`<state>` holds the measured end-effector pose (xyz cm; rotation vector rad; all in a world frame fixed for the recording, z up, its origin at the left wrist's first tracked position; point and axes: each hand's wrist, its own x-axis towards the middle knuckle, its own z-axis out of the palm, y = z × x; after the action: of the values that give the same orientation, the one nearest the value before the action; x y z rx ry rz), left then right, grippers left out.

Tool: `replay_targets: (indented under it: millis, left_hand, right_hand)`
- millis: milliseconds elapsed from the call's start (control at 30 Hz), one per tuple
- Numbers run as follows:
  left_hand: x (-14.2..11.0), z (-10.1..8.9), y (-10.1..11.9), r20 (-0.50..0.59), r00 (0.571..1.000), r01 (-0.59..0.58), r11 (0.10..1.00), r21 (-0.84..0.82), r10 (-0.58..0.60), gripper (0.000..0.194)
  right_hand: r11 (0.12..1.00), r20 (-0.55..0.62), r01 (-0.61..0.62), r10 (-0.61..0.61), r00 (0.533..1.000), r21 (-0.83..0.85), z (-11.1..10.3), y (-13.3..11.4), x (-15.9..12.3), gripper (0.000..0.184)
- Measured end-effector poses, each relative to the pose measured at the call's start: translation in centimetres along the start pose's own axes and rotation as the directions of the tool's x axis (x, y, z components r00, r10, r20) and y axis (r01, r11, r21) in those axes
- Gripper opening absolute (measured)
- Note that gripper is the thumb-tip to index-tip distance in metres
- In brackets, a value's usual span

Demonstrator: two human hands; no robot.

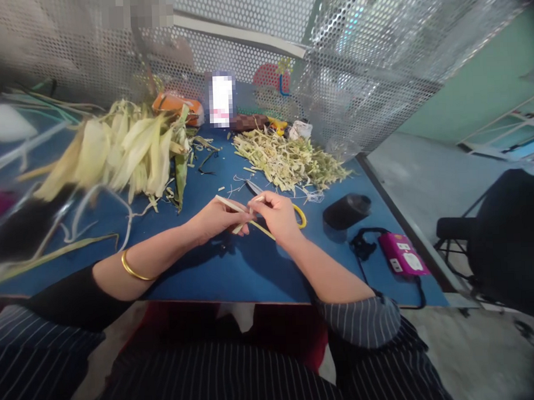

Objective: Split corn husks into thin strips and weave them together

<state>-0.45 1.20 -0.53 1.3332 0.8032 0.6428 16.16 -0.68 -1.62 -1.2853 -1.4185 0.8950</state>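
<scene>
My left hand (217, 218) and my right hand (277, 216) meet above the blue table (234, 271), both pinched on a thin pale strip of corn husk (232, 206). The strip runs from the upper left, between my fingers, to the lower right. Scissors with yellow handles (299, 213) lie on the table just behind my right hand, partly hidden by it. A gold bangle (131, 268) sits on my left wrist.
A heap of whole pale husks (120, 152) lies at the left. A pile of shredded husk strips (287, 158) lies at the back right. A black cylinder (346, 210) and a pink device with a black cord (402, 255) sit near the right edge. Perforated metal screens (354, 74) stand behind.
</scene>
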Motion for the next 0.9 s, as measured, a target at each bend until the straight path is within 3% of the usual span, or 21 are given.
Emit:
replay_targets:
  millis: [167, 300, 367, 467, 567, 667, 700, 767, 833, 900]
  left_hand:
    - [-0.2, 0.3, 0.5, -0.120, 0.992, 0.023, 1.000, -0.020, -0.025, 0.032]
    - [0.0, 0.0, 0.7, -0.265, 0.964, 0.005, 0.993, -0.114, -0.036, 0.038]
    - [0.1, -0.3, 0.7, -0.321, 0.947, -0.040, 0.990, -0.137, -0.007, 0.040]
    - [0.3, -0.5, 0.6, -0.337, 0.941, -0.056, 0.990, -0.132, 0.008, 0.040]
    - [0.4, -0.4, 0.4, -0.363, 0.932, -0.057, 0.993, -0.101, 0.016, 0.036]
    - [0.7, -0.3, 0.3, -0.458, 0.884, -0.115, 0.993, -0.022, 0.092, 0.032]
    - [0.8, -0.4, 0.3, -0.484, 0.869, -0.125, 0.992, -0.003, 0.108, 0.031]
    - [1.0, -0.7, 0.5, -0.500, 0.863, -0.113, 0.993, -0.045, 0.075, 0.030]
    - [1.0, -1.0, 0.7, -0.446, 0.895, -0.083, 0.978, -0.192, -0.012, 0.029]
    - [0.9, -1.2, 1.0, -0.339, 0.940, -0.071, 0.943, -0.326, -0.046, 0.029]
  right_hand:
    - [1.000, 0.051, 0.026, -0.027, 0.998, 0.013, -0.5, -0.3, 0.4, 0.017]
    - [0.986, -0.049, 0.060, -0.068, 0.996, -0.155, -1.0, -0.6, 0.2, 0.026]
    - [0.928, -0.029, 0.148, -0.168, 0.985, -0.343, -1.0, -0.7, -0.1, 0.026]
    - [0.785, 0.109, 0.299, -0.287, 0.952, -0.543, -1.0, -0.8, -0.6, 0.022]
    - [0.716, 0.176, 0.375, -0.339, 0.924, -0.589, -0.8, -1.1, -0.9, 0.026]
    - [0.669, 0.247, 0.450, -0.381, 0.891, -0.592, -0.5, -1.4, -1.2, 0.029]
    - [0.678, 0.259, 0.461, -0.383, 0.887, -0.572, -0.4, -1.4, -1.1, 0.029]
    - [0.787, 0.208, 0.408, -0.351, 0.913, -0.462, -0.4, -1.2, -0.9, 0.029]
    - [0.935, 0.060, 0.268, -0.261, 0.964, -0.235, -0.5, -0.8, -0.4, 0.033]
    - [0.989, -0.059, 0.145, -0.145, 0.988, -0.018, -0.8, -0.4, 0.2, 0.034]
